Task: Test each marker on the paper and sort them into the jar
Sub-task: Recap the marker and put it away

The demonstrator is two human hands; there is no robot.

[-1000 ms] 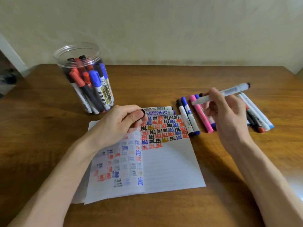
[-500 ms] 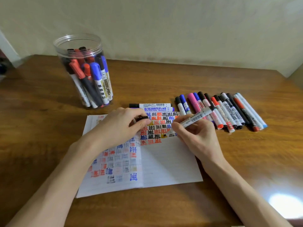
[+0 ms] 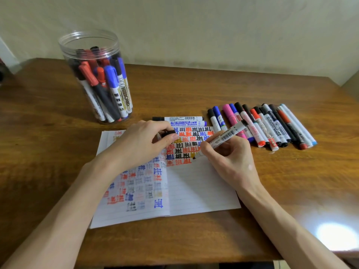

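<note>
Testing is under way and, by estimate, about half complete.

**Hands**
- The right hand point(image 3: 227, 158) grips an uncapped marker point(image 3: 223, 137) in a writing hold, with fingers and thumb curled round the barrel. The tip is at the paper point(image 3: 200, 191), at the end of the lowest line of marks. Whether it touches the sheet cannot be told.
- The left hand point(image 3: 139, 146) rests on the paper and pinches a black cap point(image 3: 168, 133) between thumb and forefinger. The cap presumably belongs to the marker under test.

**Done**
- The jar point(image 3: 66, 55) stands at the far left of the table point(image 3: 194, 88), well apart from the paper. It holds a dense bundle of red, blue and black markers.
- The upper part of the right page carries several full lines of test marks in black, red, blue and yellow. The left page carries fainter marks.

**Left**
- A row point(image 3: 272, 125) of more than a dozen capped markers lies side by side to the right of the paper. These are judged untested.
- A pair point(image 3: 184, 121) of markers lies along the top edge of the paper. Their status cannot be told.
- The marker in hand needs its mark, its cap and a place in the jar.
- The lower part of the right page is blank, so room for marks is adequate.
</note>
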